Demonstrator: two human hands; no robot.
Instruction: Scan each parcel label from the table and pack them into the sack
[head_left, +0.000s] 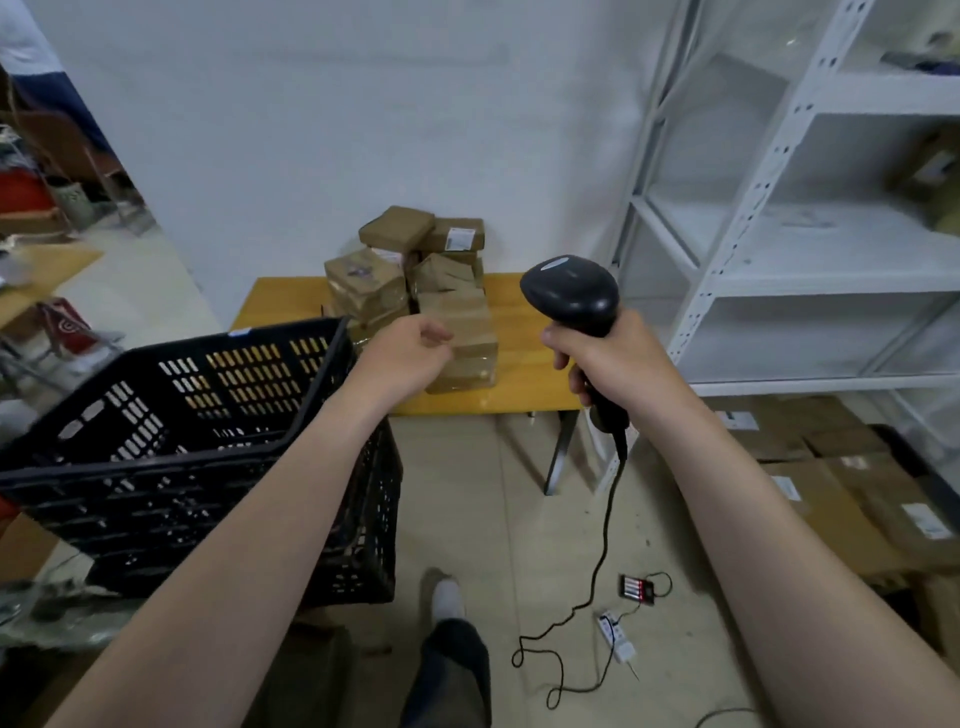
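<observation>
One careless tug could topple everything.
Right hand (618, 358) clamps black handheld scanner (571, 296); left hand (410, 353), fingers loosely curled, seemingly empty, hovers by brown cardboard parcels (374, 283) piled on yellow wooden table (291, 301).

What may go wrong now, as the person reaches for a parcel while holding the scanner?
1. The parcels are piled unevenly on the table; pulling the front parcel with the left hand may topple the ones behind it.
2. The cable of the scanner loops over the floor near the person's shoe; a step might snag it and jerk the right hand.
</observation>
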